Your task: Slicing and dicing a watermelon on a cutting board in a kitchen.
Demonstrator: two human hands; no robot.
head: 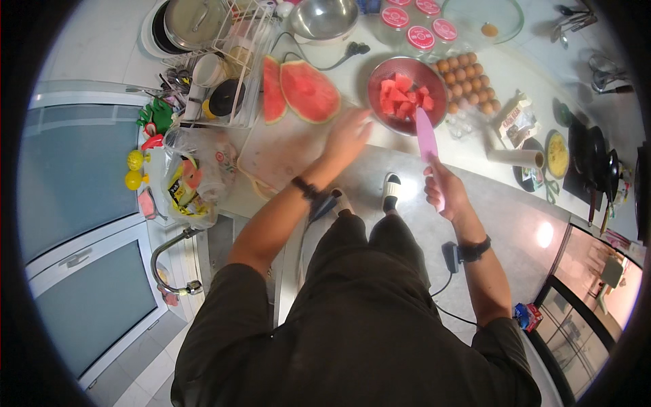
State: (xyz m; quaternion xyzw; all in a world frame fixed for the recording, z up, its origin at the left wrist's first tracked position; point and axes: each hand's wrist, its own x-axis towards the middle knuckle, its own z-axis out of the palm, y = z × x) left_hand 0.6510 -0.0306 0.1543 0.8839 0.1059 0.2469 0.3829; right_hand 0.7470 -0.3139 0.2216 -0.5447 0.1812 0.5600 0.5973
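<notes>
My right hand (pixel 447 188) grips the handle of a pink knife (pixel 426 133), whose blade tip reaches over the near rim of a metal bowl (pixel 375 96). Inside the bowl lie several red watermelon chunks (pixel 397 94). My left hand (pixel 348 137), blurred, hovers over the right part of a pale cutting board (pixel 285 150) with its fingers spread and nothing seen in them. At the board's far end rest a large cut watermelon slab (pixel 309 91) and a narrower watermelon piece (pixel 273 94), both with rind along their edges.
Beyond the bowl stand glass jars with red lids (pixel 420 38). A tray of brown eggs (pixel 465 81) sits right of it. A white dish rack (pixel 239 96), a plastic bag with rind and wrappers (pixel 196 178) and a faucet (pixel 170 249) are at left. Black pans (pixel 597 152) stand far right.
</notes>
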